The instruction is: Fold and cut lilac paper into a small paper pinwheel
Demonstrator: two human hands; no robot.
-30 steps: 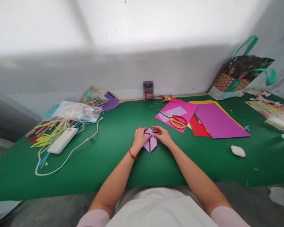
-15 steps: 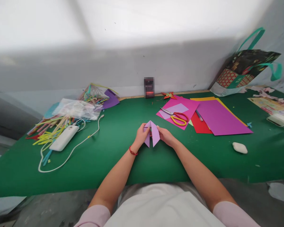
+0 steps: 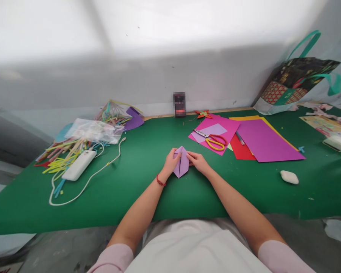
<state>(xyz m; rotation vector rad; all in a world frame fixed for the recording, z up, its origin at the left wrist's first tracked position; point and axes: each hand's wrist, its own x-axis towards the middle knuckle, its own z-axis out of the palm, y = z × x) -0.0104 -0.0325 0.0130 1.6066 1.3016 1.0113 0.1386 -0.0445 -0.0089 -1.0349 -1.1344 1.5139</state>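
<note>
Head view. Folded lilac paper (image 3: 184, 166) sits between the two hands, over the near-middle part of the green table (image 3: 143, 170); cannot tell whether its underside touches the surface. Its two flaps lie side by side with a narrow dark slit between them; one point faces the wall, the other the person. Left hand (image 3: 169, 162), red bracelet (image 3: 160, 180) at the wrist: grip closed on the left flap, thumb on the upper face. Right hand (image 3: 199, 163): grip closed on the right edge, thumb and fingertips at the paper.

Beyond the right hand, scissors (image 3: 210, 137) with one red and one yellow handle lie across a flat lilac sheet (image 3: 216, 129) and a magenta sheet (image 3: 229, 127), blades towards the left. Farther right, a purple sheet (image 3: 268, 140) overlaps red paper (image 3: 241, 151); a pen (image 3: 240, 138) lies by its left edge. White rounded block (image 3: 289, 177) — nearer the person, apart from the sheets.

Left side: white power bank (image 3: 79, 165) with cable, beside a heap of coloured strips (image 3: 57, 164). By the wall: orange-red paper star (image 3: 204, 114) and a dark upright object (image 3: 179, 105), pixelated — details unreadable.
</note>
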